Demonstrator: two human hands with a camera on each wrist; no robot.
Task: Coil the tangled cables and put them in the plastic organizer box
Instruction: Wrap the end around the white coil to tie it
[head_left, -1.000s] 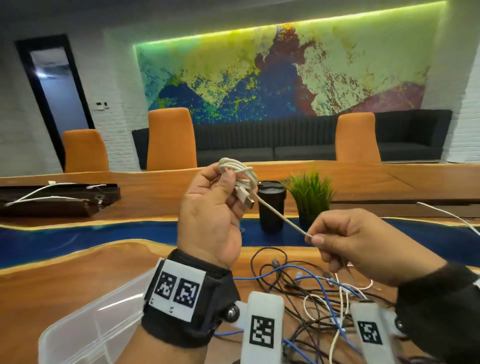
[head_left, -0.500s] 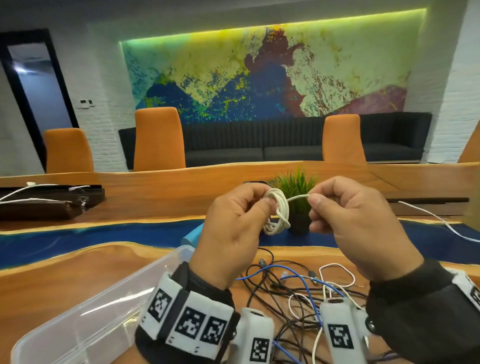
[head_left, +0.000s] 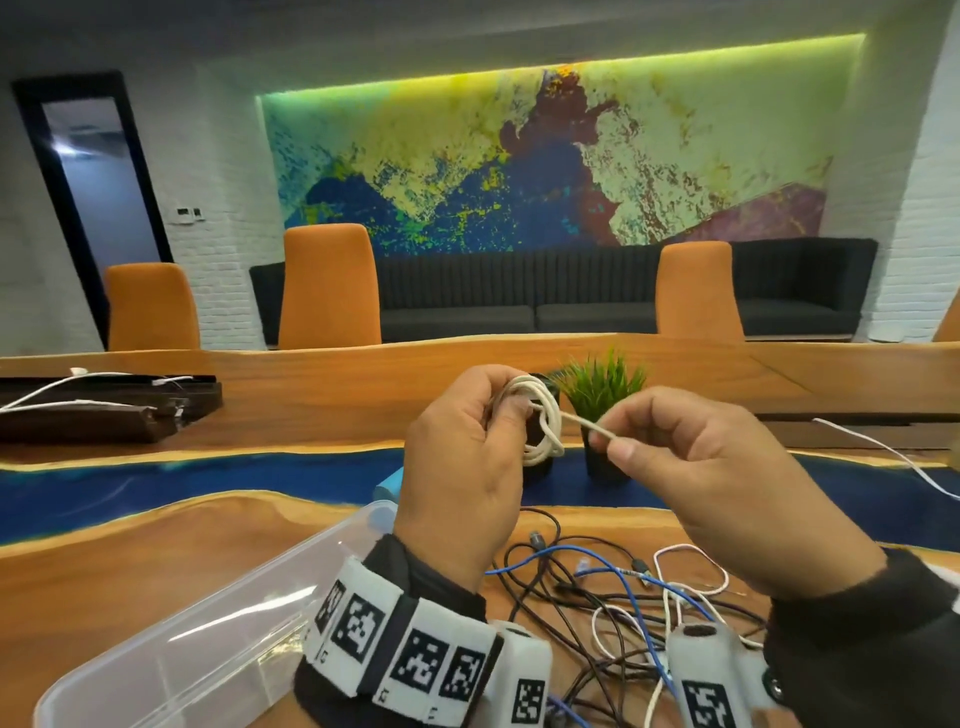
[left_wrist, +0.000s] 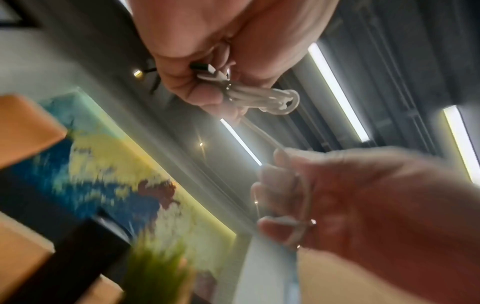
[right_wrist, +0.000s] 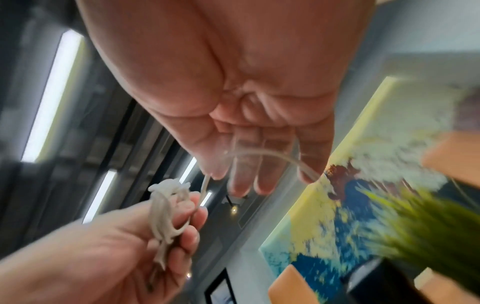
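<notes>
My left hand (head_left: 470, 447) grips a small coil of white cable (head_left: 543, 421) above the table; the coil (left_wrist: 262, 98) shows in the left wrist view with a plug end by the fingers, and the coil (right_wrist: 166, 211) appears again in the right wrist view. My right hand (head_left: 685, 467) pinches the coil's free tail (head_left: 587, 423) between thumb and forefinger, and the tail runs taut to the coil. A tangle of black, blue and white cables (head_left: 613, 592) lies on the table below both hands. The clear plastic organizer box (head_left: 171, 660) stands open at lower left.
A small green potted plant (head_left: 602, 400) and a dark cup stand just behind the hands. A dark tray with white cables (head_left: 104, 410) lies at far left. Another white cable (head_left: 883, 452) trails off at right. Orange chairs and a dark sofa stand beyond the table.
The right hand has drawn the tail out to the right of the coil after wrapping it round. The left hand still holds the coil and has lowered from a second ago.
</notes>
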